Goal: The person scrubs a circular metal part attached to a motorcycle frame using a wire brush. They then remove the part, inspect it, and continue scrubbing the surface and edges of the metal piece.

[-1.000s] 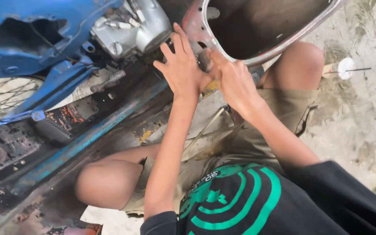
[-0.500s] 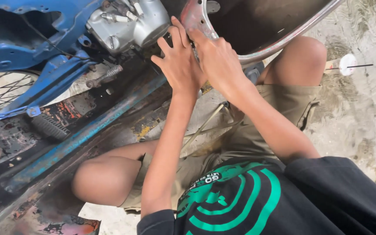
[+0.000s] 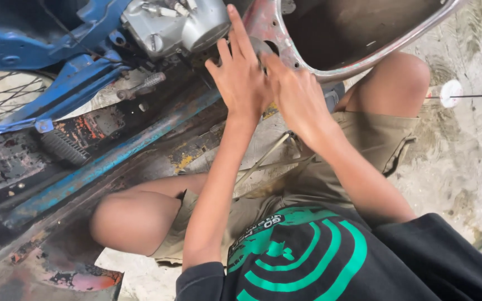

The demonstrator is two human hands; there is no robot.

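Both hands press together, neither clasping anything visible | left hand [image 3: 241, 78] fingers spread flat at 12 o'clock, touching silver engine casing [image 3: 177, 25] | right hand [image 3: 297, 97] just beside it, against rusty red frame rim [image 3: 330, 69] | blue frame [image 3: 46, 39] at 10 o'clock

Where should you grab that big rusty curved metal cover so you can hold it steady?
Probably by the rolled rim of the rusty cover, coming from the open, hollow side facing the person's knee. The edge there is bare, rounded and thin enough to pinch, while the left hand and right hand already crowd its end next to the silver engine case.
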